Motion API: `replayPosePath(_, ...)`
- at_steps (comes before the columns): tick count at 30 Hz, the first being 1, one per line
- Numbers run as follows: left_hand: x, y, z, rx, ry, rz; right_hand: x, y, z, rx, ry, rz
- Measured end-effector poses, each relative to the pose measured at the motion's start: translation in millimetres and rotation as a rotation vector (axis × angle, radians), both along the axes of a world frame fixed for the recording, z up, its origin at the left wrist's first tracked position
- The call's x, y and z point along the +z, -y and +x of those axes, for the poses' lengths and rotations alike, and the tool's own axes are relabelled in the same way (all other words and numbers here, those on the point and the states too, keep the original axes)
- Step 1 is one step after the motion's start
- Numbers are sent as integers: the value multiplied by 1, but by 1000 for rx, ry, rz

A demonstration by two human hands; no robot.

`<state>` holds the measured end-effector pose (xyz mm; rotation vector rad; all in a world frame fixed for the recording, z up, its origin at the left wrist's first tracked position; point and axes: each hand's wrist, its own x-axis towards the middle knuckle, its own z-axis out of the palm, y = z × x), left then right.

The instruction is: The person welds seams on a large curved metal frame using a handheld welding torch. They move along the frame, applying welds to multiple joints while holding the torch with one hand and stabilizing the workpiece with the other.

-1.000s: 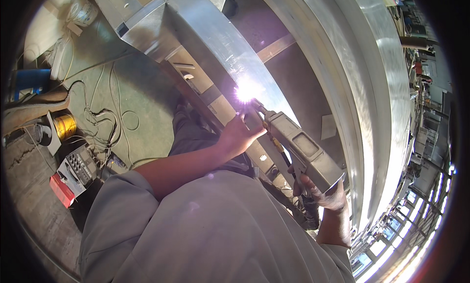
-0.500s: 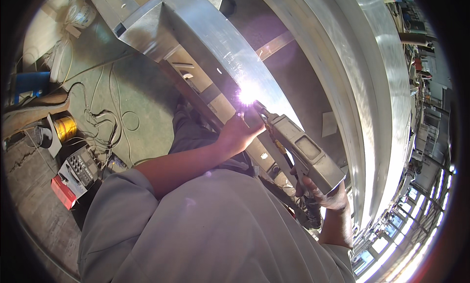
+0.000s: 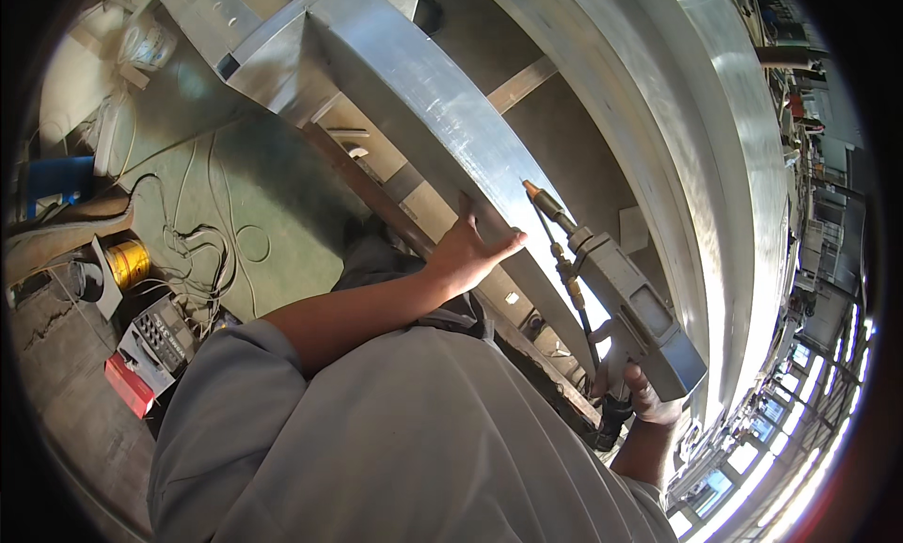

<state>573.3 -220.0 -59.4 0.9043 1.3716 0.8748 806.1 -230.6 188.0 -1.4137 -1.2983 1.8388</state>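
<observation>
Hands: one [image 3: 470, 251] on beam [image 3: 423, 101], one [image 3: 649, 397] gripping torch [image 3: 621, 303].

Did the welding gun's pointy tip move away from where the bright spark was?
Yes. The welding gun tip now sits up and right of the left hand, off the metal beam edge, no spark showing.

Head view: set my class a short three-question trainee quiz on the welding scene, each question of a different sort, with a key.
1. True or false: a bright arc glows at the tip of the welding gun.
2. Which hand closes its grip on the gun's handle? A) left hand B) right hand
3. Fill in: the left hand rests on the long metal ____.

Key: 1. False, the copper tip shows no glow. 2. B. 3. beam.
</observation>
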Motion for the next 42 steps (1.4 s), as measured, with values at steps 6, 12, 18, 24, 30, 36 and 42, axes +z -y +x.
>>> replayPosePath(6, 4, 10, -10, -401, 149, -135, -7, 21, -10, 8, 138, 133)
replayPosePath(12, 18, 55, -44, -500, 233, -136, 3, 49, -23, -78, 256, 262)
replayPosePath(18, 10, 92, -81, -331, 137, -13, 35, 75, -48, -135, 305, 387)
replayPosePath(24, 27, 115, -98, -253, 76, 14, 90, 71, -54, -41, 465, 490)
replayPosePath(30, 15, 110, -94, -182, 166, 136, 143, 48, -66, 25, 488, 714)
replayPosePath(36, 35, 91, -67, -210, 9, 164, 180, -5, -67, 173, 486, 815)
replayPosePath(42, 5, 88, -42, -141, -121, 151, 168, -89, -68, 421, 347, 755)
